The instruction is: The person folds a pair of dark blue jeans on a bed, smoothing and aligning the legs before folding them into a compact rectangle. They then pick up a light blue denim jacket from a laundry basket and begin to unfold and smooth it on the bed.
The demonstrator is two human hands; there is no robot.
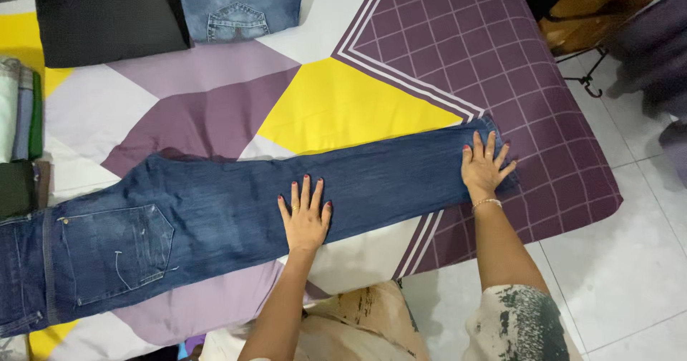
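Pair of dark blue denim jeans [236, 211] lies flat, folded lengthwise leg on leg, running from the lower left of the frame to the right of centre; back pocket faces up at lower left, hem end at right. Left hand [305, 218] rests palm down on the mid-leg, fingers spread and flat, nothing pinched. Right hand [485, 169] presses palm down on the hem end, fingers likewise splayed; thin bracelet [486, 203] at the wrist. Jeans rest on a bedsheet with large geometric patches of purple, yellow and white [343, 103]; the hem end lies over a dark purple section with a white grid pattern [544, 82] at upper right of the bed. Bed edge runs along the lower centre, corner at right. Upper left: folded black cloth [107, 17], and just beside it a folded lighter blue pair of jeans [240, 3], pocket up. Left edge: stack of folded clothes in pale, blue, green and dark tones [18, 132]. Floor to the right is pale square tile [630, 261]. Upper right corner: brown wooden furniture [601, 3], partly cut off; blurred dark fabric [655, 53] at far right, kind cannot be told.
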